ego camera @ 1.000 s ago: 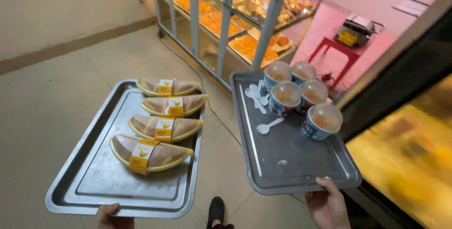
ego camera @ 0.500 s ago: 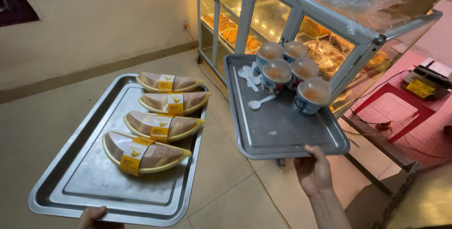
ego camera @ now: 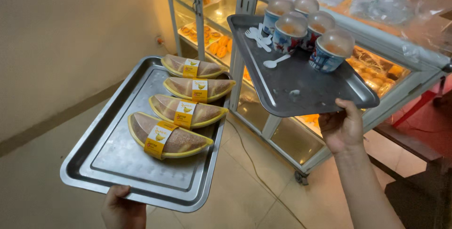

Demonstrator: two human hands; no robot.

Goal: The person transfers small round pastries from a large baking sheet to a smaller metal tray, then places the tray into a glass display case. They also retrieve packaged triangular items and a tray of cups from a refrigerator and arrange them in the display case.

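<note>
The person is mid-carry with a metal tray in each hand, and the pictures suggest the step in hand is bringing both loads up to the glass display cabinet (ego camera: 376,64) that fills the upper right of the frame. The left hand (ego camera: 123,206), at the bottom edge left of centre, has its grip clamped on the near rim of the left tray (ego camera: 113,163), thumb on top; on it lie four wrapped crescent-shaped cakes (ego camera: 168,135) in yellow holders, in a row running toward the top of the frame. The right hand (ego camera: 343,128), right of centre, has its grip closed on the near edge of the right tray (ego camera: 301,92), which is raised higher and tilts a little. On that tray's far end stand five lidded dessert cups (ego camera: 329,50), close together, with white plastic spoons and forks (ego camera: 261,38) just beside them. As a judgement, the next move calls for keeping the raised tray level so the cups do not slide, and finding a free surface to set one tray down.
</note>
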